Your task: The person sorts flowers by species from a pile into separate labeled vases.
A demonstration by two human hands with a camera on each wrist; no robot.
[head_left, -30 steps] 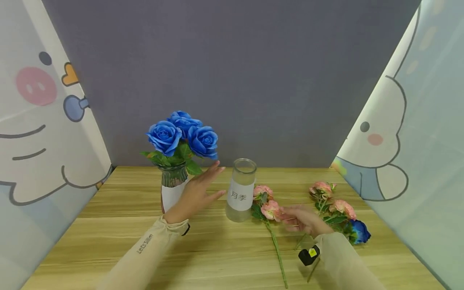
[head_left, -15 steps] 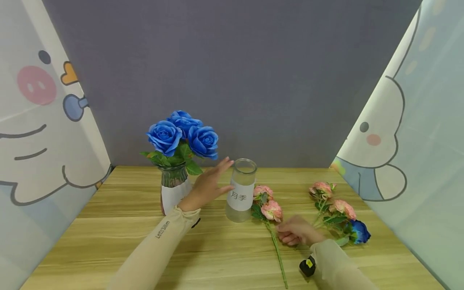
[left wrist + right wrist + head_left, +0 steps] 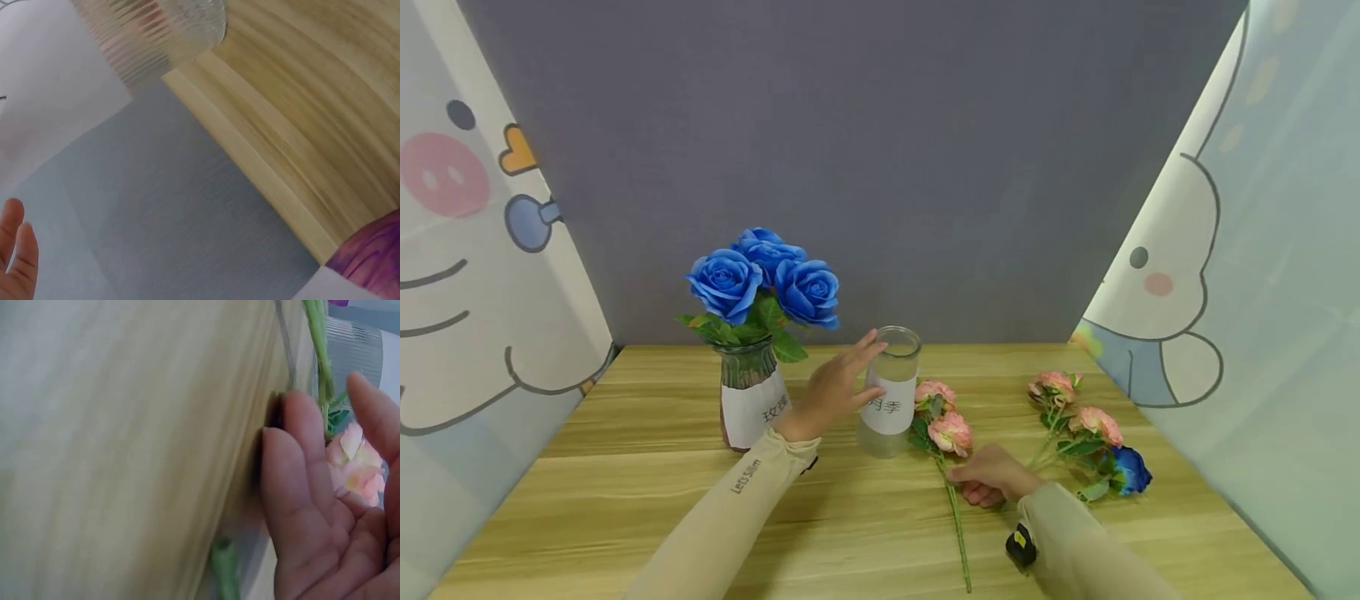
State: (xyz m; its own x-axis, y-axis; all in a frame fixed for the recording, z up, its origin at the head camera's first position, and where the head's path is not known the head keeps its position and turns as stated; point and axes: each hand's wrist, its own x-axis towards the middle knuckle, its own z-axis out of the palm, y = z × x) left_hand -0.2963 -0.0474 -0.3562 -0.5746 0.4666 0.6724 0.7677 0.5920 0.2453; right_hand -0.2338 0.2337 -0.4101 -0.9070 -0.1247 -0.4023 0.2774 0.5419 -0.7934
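Sticking out nearest to the person, below the fingertips of the right hand point(image 3: 992, 477), are the thin green stems point(image 3: 957, 518) of two ruffled peachy-pink fabric-looking flowers point(image 3: 950, 435), lying on the light wood-grain table point(image 3: 625, 500). Those fingers are bent, with a gap to the thumb; the right wrist view puts the stems just beyond that gap, so I don't read it as a pinch, and actual contact is hard to call. The pink heads sit just ahead of the fingertips, by the foot of a clear glass vase point(image 3: 901, 368) wearing a white paper label point(image 3: 898, 408). Off to the right of the same fingers lie two more peachy-pink blooms point(image 3: 1097, 423) and one deep blue bloom point(image 3: 1131, 471). The left hand point(image 3: 829, 390) has its fingers spread, tips up at the clear vase's left side; can't tell if they touch it. Left of those fingers stands a ribbed greenish glass vase point(image 3: 748, 367) holding three big bright-blue roses point(image 3: 724, 283). Progress-wise, my guess is under halfway: the three roses look settled, no stems show in the clear vase, and four pink ones plus that deep blue one are left lying out. Way behind all the fingers there's a dark grey panel point(image 3: 910, 167).
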